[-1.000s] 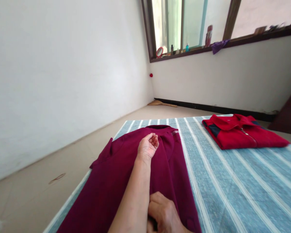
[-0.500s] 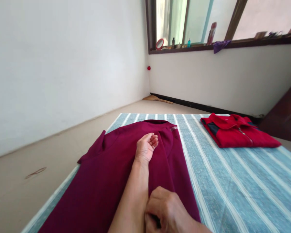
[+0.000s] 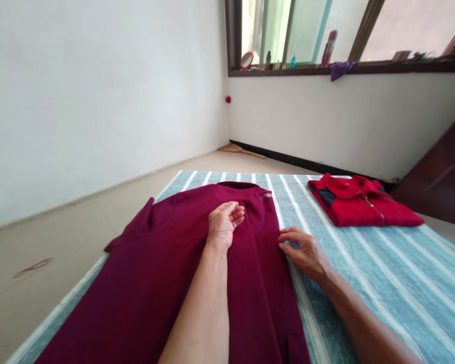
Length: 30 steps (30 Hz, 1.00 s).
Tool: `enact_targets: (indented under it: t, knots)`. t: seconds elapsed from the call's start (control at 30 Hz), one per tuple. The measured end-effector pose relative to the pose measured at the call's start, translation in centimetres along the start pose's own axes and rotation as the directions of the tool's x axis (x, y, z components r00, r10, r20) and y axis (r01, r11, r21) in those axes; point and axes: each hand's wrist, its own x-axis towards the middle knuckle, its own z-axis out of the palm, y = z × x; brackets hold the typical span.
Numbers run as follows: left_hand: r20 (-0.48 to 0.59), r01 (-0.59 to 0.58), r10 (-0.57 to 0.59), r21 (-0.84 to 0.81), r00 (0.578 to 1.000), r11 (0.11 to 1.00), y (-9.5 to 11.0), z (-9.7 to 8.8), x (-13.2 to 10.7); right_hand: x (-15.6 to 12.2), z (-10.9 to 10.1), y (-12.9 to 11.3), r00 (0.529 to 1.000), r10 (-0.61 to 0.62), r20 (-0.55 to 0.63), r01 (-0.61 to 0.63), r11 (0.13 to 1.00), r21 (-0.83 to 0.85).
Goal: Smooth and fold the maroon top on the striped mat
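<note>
From here, the maroon garment (image 3: 178, 258) lies under the half-curled, seemingly empty left hand (image 3: 225, 224), its side edge at the fingertips (image 3: 287, 235) of the slightly parted right hand (image 3: 308, 254), whether gripped I can't tell, so edge-straightening seems in hand, calling for a light pinch.

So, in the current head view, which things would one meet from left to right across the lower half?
Thin brown loop on the pale floor, left bare hand over the maroon cloth garment, right bare hand, folded red cloth jacket.
</note>
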Motion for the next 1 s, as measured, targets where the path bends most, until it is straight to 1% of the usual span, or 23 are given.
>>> enact_targets:
  t: [0.1, 0.3, 0.4, 0.47, 0.53, 0.63, 0.7, 0.87, 0.93, 1.0]
  knots:
    - [0.007, -0.013, 0.013, 0.032, 1.000, 0.999, -0.1, 0.1, 0.0, -0.1, 0.4, 0.0, 1.000, -0.005, 0.006, 0.005, 0.999, -0.043]
    - [0.022, -0.036, 0.034, 0.103, 0.999, 0.994, -0.4, 0.3, -0.1, -0.3, 1.3, 0.2, 0.998, -0.050, 0.023, 0.054, 0.975, -0.215]
    - [0.030, -0.044, 0.040, 0.132, 0.999, 0.990, -0.6, 0.3, -0.1, -0.3, 1.6, -0.2, 0.999, -0.044, 0.011, 0.045, 0.971, -0.235]
    - [0.035, -0.049, 0.044, 0.148, 0.998, 0.988, -0.7, 0.4, -0.1, -0.3, 1.7, -0.4, 0.999, -0.034, -0.019, 0.029, 0.978, -0.207]
    - [0.038, -0.055, 0.049, 0.163, 0.998, 0.985, -0.7, 0.4, -0.1, -0.2, 1.7, -0.4, 0.997, 0.008, -0.081, -0.019, 0.992, -0.127]
    - [0.044, -0.064, 0.056, 0.187, 0.997, 0.980, -0.8, 0.5, -0.2, 0.1, 1.4, -0.2, 0.978, 0.095, -0.184, -0.097, 0.995, -0.001]
    - [0.048, -0.070, 0.062, 0.204, 0.997, 0.976, -0.9, 0.5, -0.2, 0.4, 1.1, 0.0, 0.967, 0.120, -0.224, -0.116, 0.993, 0.033]
    - [0.051, -0.086, 0.076, 0.251, 0.996, 0.964, -1.1, 0.6, -0.2, 0.6, 0.9, -0.3, 0.956, 0.119, -0.269, -0.103, 0.992, 0.075]
    - [0.051, -0.093, 0.082, 0.270, 0.995, 0.958, -1.2, 0.6, -0.2, 0.5, 1.1, -1.0, 0.961, 0.095, -0.260, -0.074, 0.993, 0.088]
    - [0.053, -0.099, 0.087, 0.289, 0.995, 0.952, -1.2, 0.7, -0.2, 0.3, 1.4, -1.8, 0.973, 0.055, -0.224, -0.031, 0.994, 0.106]
